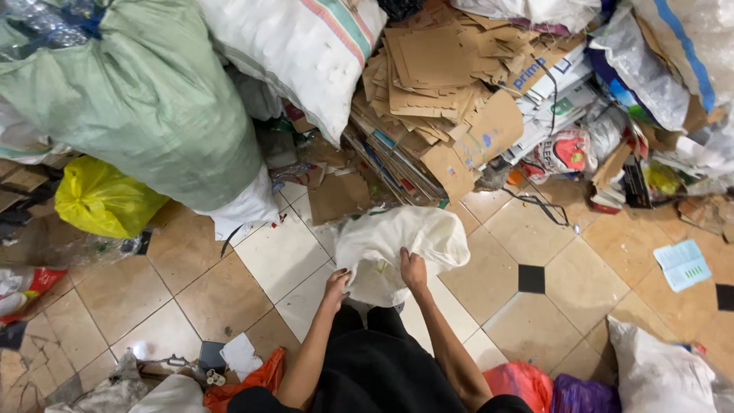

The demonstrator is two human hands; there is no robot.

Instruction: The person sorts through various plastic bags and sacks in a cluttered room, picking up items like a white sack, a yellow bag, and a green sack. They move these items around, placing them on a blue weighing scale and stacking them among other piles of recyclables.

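A white bag (401, 248) is held above the tiled floor (191, 294), in front of the person's legs. Its near edge is gripped by the left hand (336, 286) and the right hand (413, 269), both closed on it. Beyond it, flattened cardboard (440, 84) is stacked beside a green sack (145, 99).

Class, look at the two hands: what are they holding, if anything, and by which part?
Both hands hold the white bag by its near edge: left hand at the lower left, right hand at the lower middle.
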